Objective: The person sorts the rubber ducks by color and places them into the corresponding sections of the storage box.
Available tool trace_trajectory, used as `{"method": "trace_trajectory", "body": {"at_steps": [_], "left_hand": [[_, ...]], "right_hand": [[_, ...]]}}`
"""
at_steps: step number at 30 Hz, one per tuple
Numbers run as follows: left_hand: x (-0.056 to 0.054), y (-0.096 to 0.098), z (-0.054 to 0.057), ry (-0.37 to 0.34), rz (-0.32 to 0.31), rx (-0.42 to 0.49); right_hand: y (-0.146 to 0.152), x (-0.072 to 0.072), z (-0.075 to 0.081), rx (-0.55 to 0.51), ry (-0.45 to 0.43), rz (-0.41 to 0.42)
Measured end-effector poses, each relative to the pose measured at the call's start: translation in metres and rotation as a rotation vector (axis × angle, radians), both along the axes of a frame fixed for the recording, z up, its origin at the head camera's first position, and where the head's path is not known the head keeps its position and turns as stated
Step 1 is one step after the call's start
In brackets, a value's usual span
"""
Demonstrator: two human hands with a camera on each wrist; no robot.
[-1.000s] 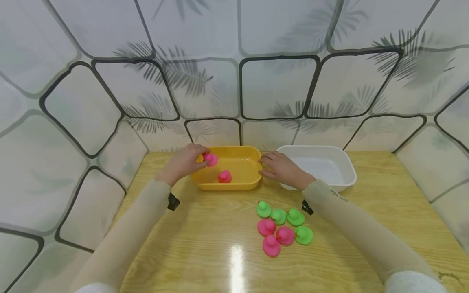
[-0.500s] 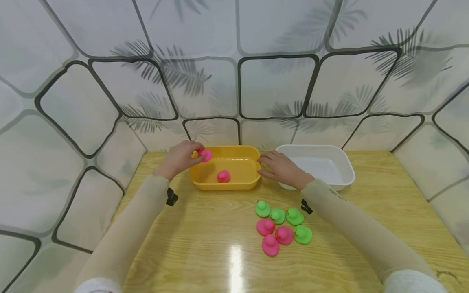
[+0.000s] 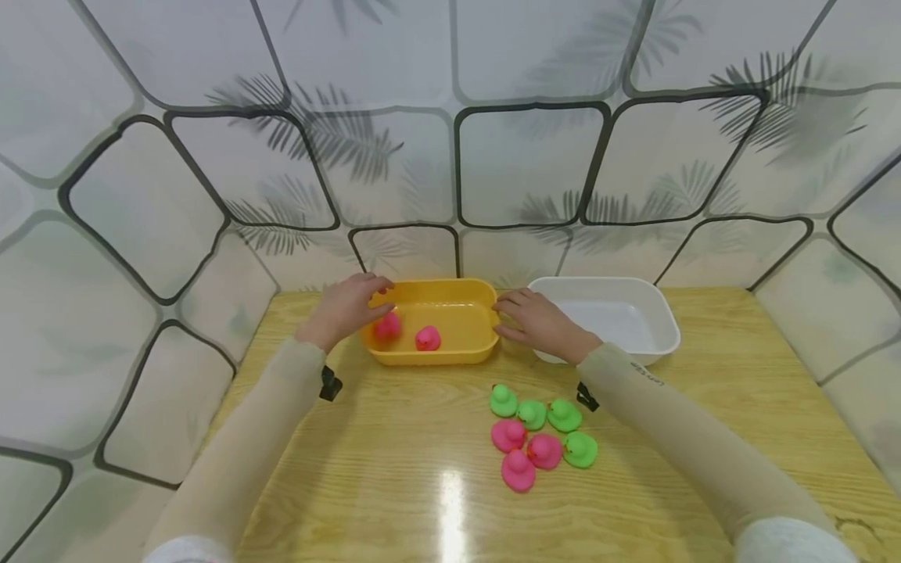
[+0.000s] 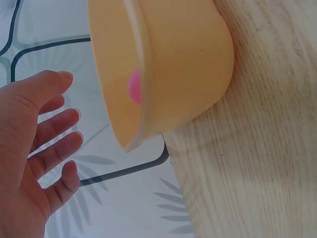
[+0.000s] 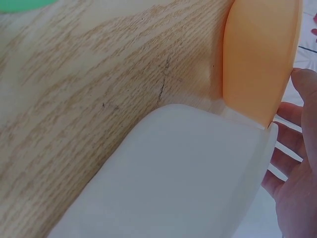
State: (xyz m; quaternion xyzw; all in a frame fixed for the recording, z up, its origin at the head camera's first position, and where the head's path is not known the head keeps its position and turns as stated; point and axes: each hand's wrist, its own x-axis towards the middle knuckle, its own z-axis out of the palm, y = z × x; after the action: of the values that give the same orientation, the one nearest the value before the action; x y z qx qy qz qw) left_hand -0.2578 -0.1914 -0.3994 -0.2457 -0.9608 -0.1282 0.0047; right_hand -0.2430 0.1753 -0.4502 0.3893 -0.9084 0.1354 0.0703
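Note:
My left hand point(image 3: 348, 307) hovers over the left end of the yellow tub point(image 3: 457, 357), thumb and fingers spread apart with nothing between them. Just below it, a slightly blurred pink rubber duck point(image 3: 387, 327) is inside the tub, left of a second pink duck point(image 3: 428, 338). The left wrist view shows the loosely bent fingers point(image 4: 57, 131) beside the tub's rim, and part of a pink duck point(image 4: 135, 87) behind the wall. At the tub's right end, my right hand point(image 3: 542, 322) rests its relaxed fingertips on the rim. In the right wrist view, its thumb point(image 5: 304, 82) touches that rim.
A white tub point(image 3: 665, 344) stands right of the yellow one, partly behind my right hand. In front lie several green ducks point(image 3: 565, 415) and three pink ducks point(image 3: 518, 471), grouped on the wooden table point(image 3: 366, 469). A patterned wall point(image 3: 535, 172) rises behind the tubs.
My left hand carried a pink duck slightly left over the yellow tub, then opened its fingers and let it go; the duck is now lower, inside the tub. My right hand stayed at the rim.

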Motion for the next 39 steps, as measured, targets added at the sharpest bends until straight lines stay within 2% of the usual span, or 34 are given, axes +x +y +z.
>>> {"method": "trace_trajectory", "body": {"at_steps": [17, 23, 32, 39], "left_hand": [[0.024, 0.003, -0.007, 0.086, -0.085, 0.019], [0.036, 0.009, -0.004, 0.091, -0.102, 0.028], [0.055, 0.017, -0.007, 0.196, -0.173, 0.052], [0.069, 0.025, -0.01, 0.191, -0.215, 0.074]], "right_hand": [[-0.002, 0.002, 0.004, -0.002, 0.004, 0.0], [-0.002, 0.003, 0.004, -0.004, 0.011, -0.004], [-0.002, 0.004, 0.006, 0.019, 0.008, -0.018], [-0.002, 0.005, 0.007, 0.022, 0.011, -0.018]]}}
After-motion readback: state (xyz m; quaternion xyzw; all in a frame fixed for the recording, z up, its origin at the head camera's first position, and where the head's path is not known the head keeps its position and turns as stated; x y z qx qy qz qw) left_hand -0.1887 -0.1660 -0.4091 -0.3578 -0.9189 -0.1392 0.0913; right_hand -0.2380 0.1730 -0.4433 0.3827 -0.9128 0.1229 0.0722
